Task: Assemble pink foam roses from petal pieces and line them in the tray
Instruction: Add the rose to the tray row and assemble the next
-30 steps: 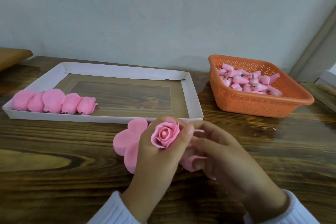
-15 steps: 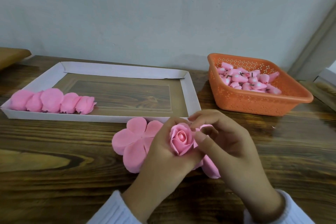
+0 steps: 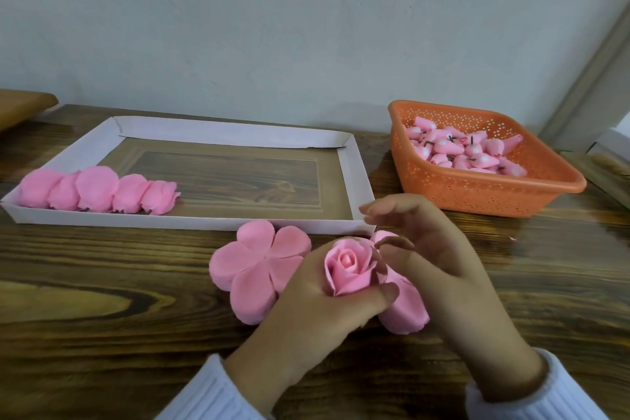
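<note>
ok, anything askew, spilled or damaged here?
Nothing stands out. The finished roses sit in a tidy row at the front left of the tray. The buds are all inside the orange basket. A petal piece lies flat on the table, and the left hand holds an intact rose.

The left hand [image 3: 313,314] enters from the lower centre with its back toward the camera. Its fingers and thumb are curled round the rose [image 3: 347,266]. The thumb [image 3: 383,293] lies across the near side of the bloom; the other fingertips are hidden behind it.

The right hand [image 3: 443,269] stands just beside the left, palm turned leftward, fingers loosely bent and gripping nothing visible. Its uppermost finger [image 3: 378,210] reaches left above the bloom. A lower fingertip [image 3: 397,240] curls close to the bloom's right edge; contact cannot be confirmed.

Both wrists emerge from white ribbed sleeves [image 3: 211,392].
</note>
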A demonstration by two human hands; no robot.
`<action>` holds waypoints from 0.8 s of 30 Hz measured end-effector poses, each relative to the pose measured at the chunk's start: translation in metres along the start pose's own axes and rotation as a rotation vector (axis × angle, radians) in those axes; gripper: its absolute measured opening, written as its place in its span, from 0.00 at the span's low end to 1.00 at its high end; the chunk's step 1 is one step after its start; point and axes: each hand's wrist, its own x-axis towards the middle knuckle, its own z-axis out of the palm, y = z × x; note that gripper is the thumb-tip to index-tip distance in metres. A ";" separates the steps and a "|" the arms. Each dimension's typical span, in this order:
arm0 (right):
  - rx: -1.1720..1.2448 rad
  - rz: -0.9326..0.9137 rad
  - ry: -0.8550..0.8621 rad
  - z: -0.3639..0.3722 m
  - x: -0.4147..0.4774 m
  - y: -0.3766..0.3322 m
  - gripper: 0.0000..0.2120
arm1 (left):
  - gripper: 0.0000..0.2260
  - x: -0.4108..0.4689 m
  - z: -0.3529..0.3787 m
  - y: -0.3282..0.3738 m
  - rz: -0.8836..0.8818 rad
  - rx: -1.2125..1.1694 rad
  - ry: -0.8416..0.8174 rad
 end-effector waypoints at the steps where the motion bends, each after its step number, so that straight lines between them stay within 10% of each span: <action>1: 0.008 0.034 0.000 -0.001 0.001 0.001 0.14 | 0.09 -0.001 0.000 0.001 0.027 0.035 -0.005; 11: 0.533 0.661 -0.281 0.010 0.001 0.003 0.13 | 0.05 -0.006 0.003 0.005 0.366 0.121 0.208; 19: 0.817 0.661 -0.475 0.014 -0.003 0.014 0.20 | 0.06 -0.005 0.003 0.004 0.455 0.200 0.267; 24: 0.634 0.539 -0.315 0.019 -0.004 0.015 0.21 | 0.04 -0.002 -0.001 0.010 0.301 -0.102 0.355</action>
